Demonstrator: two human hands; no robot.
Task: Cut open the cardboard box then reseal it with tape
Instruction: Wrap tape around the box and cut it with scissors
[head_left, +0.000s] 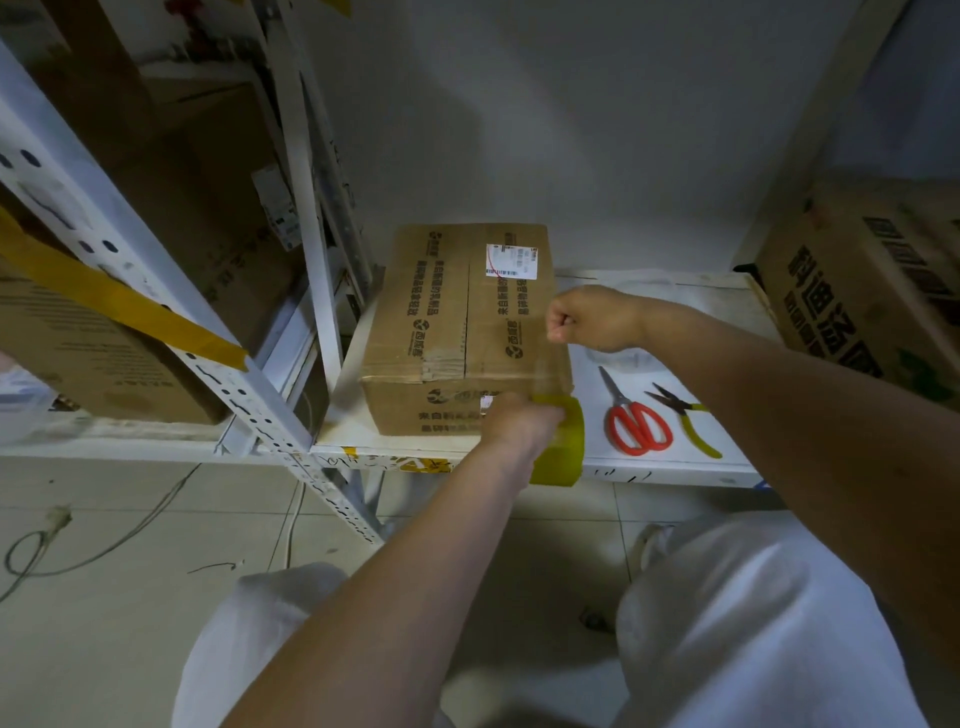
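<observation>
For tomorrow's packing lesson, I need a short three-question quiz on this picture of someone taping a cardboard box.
1. True or false: the cardboard box has its top flaps closed.
2. Which hand grips the tape roll? A left hand B right hand
3. Name the red-handled tool on the shelf.

Key: 1 true. 2 A; the right pulls the clear tape strip. 3 scissors, beside the pliers.

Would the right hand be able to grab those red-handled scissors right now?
Probably not at once: the right hand pinches a stretched clear tape strip. Otherwise the red-handled scissors lie uncovered nearby on the white shelf.
</observation>
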